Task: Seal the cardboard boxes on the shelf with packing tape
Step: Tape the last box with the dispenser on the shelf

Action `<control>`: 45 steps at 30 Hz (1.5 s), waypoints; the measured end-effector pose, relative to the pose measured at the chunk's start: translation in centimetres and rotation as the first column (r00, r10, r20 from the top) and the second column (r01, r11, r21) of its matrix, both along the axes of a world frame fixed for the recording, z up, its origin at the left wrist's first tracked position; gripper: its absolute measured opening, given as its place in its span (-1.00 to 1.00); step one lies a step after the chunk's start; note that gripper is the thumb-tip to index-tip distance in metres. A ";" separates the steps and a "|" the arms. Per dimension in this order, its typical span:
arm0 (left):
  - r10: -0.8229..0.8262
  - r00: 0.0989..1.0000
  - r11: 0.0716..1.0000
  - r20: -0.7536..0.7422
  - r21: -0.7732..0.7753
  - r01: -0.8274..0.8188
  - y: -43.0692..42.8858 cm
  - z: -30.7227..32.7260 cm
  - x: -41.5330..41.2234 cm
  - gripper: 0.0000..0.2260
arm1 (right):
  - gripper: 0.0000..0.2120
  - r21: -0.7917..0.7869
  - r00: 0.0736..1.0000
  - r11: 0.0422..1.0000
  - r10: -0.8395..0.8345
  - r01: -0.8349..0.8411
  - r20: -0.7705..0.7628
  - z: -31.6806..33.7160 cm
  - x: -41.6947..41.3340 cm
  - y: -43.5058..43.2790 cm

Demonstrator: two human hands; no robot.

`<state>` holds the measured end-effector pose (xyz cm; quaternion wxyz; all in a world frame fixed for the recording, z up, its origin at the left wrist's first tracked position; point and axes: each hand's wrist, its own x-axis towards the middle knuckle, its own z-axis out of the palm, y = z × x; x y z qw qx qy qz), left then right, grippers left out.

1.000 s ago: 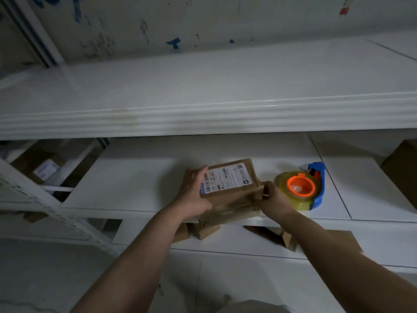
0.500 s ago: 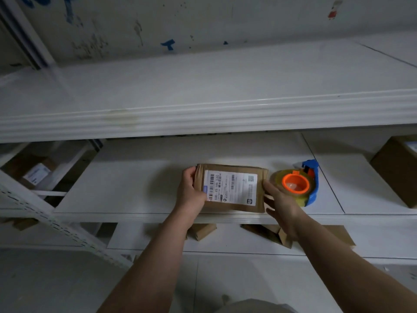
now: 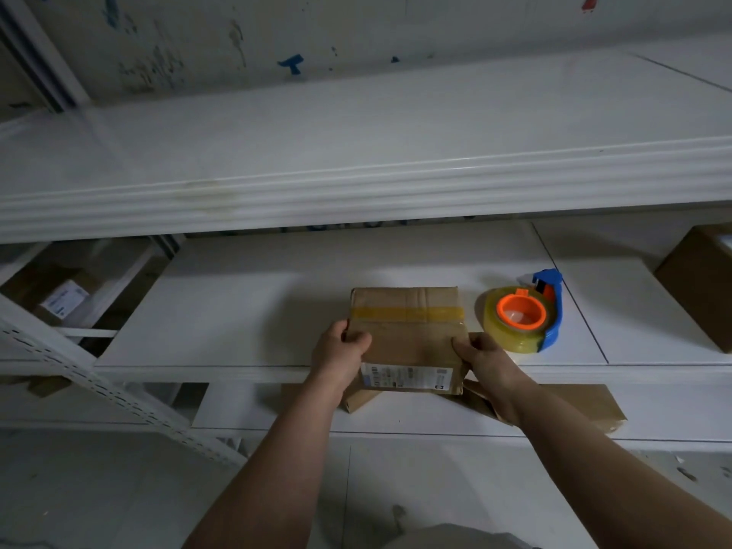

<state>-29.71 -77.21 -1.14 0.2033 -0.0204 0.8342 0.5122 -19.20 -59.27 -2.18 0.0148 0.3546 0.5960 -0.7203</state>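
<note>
A small cardboard box (image 3: 408,334) sits at the front edge of the middle white shelf (image 3: 237,311). A yellowish tape strip crosses its top face, and its white shipping label faces me on the front side. My left hand (image 3: 342,352) grips its left near corner. My right hand (image 3: 481,356) grips its right near corner. A roll of clear packing tape with an orange core in a blue dispenser (image 3: 523,315) lies on the shelf just right of the box, untouched.
The upper shelf (image 3: 356,184) overhangs the work area. A larger brown box (image 3: 701,287) stands at the far right. Another labelled box (image 3: 59,299) sits in the left bay. Flattened cardboard (image 3: 574,402) lies on the lower shelf, and a slanted white rack post (image 3: 99,386) stands at left.
Both hands have turned the box over: the label face, on top before, now faces me at the front, and the taped face is up. The tape dispenser stayed in place.
</note>
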 end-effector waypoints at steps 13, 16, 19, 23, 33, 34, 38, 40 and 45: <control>0.084 0.996 0.975 -0.032 0.210 -0.075 -0.3 0.5 0.7 -0.67 | -0.45 0.008 0.980 1.000 -0.001 0.003 -0.201 1.7 1.3 0.2; 0.106 0.994 0.953 0.024 0.282 -0.108 -0.3 0.8 0.4 -0.71 | -0.64 -0.022 0.960 0.998 -0.063 0.059 -0.272 2.7 1.2 0.4; 0.127 0.992 0.966 0.004 0.226 -0.124 -0.1 0.6 0.5 -0.71 | -0.64 -0.024 0.969 0.997 -0.072 0.068 -0.235 3.0 0.9 0.3; 0.050 0.996 0.998 -0.072 0.045 -0.047 0.1 -0.6 1.2 -0.73 | -0.70 -0.066 0.979 0.993 -0.111 0.101 -0.173 2.0 0.8 0.4; 0.069 0.959 0.962 0.276 0.237 -0.137 0.3 0.6 0.9 -0.51 | -0.57 -0.135 0.985 0.991 -0.050 0.028 -0.167 2.6 1.4 0.2; 0.114 0.944 0.935 0.310 0.288 -0.208 0.0 0.4 0.7 -0.54 | -0.62 -0.124 0.978 0.992 -0.045 0.020 -0.205 3.0 1.3 0.2; 0.150 0.890 0.823 0.430 0.444 -0.353 -1.5 -0.9 0.5 -0.75 | -0.57 -0.002 0.932 0.995 -0.093 0.098 -0.350 4.3 0.8 0.4; 0.187 0.932 0.896 0.309 0.334 -0.291 -1.4 -1.8 0.5 -0.72 | -0.44 0.005 0.929 0.996 -0.078 0.086 -0.361 4.4 0.4 0.2; 0.268 0.939 0.916 0.216 0.246 -0.318 -0.1 -0.8 0.8 -0.79 | -0.58 0.047 0.951 0.999 0.037 -0.024 -0.308 4.1 0.1 -1.3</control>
